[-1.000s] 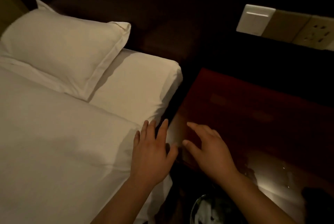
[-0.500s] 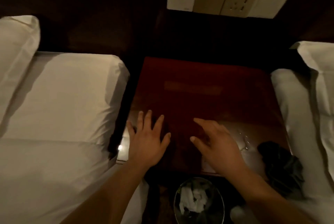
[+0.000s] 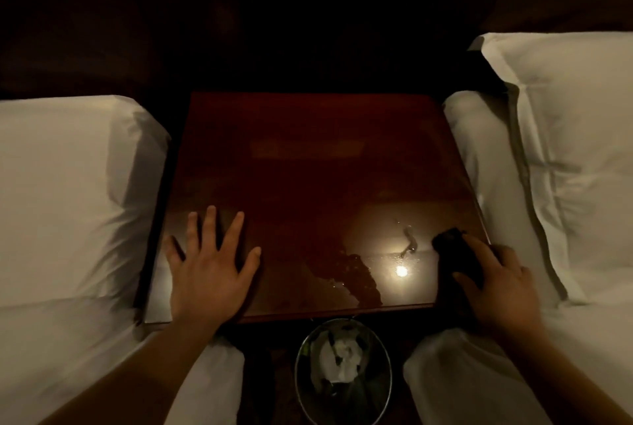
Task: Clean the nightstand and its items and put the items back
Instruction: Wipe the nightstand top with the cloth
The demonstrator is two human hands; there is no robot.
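1. Since half a second ago the right hand (image 3: 496,284) has swung from the middle of the glossy red-brown wooden nightstand (image 3: 308,167) to the near right corner of its worktop. It now grips the dark crumpled cloth (image 3: 452,248) there, thumb and fingers curled round it.
2. The left hand (image 3: 210,274) lies flat on the near left of the worktop, fingers straight and spread wide.
3. Wet patches (image 3: 356,274) glisten between the two hands.
4. A white-sheeted left bed (image 3: 68,184) and a white-sheeted right bed (image 3: 486,167) flank the nightstand.
5. A round metal bin (image 3: 297,366) holding white tissue (image 3: 342,359) stands on the floor at the near edge.
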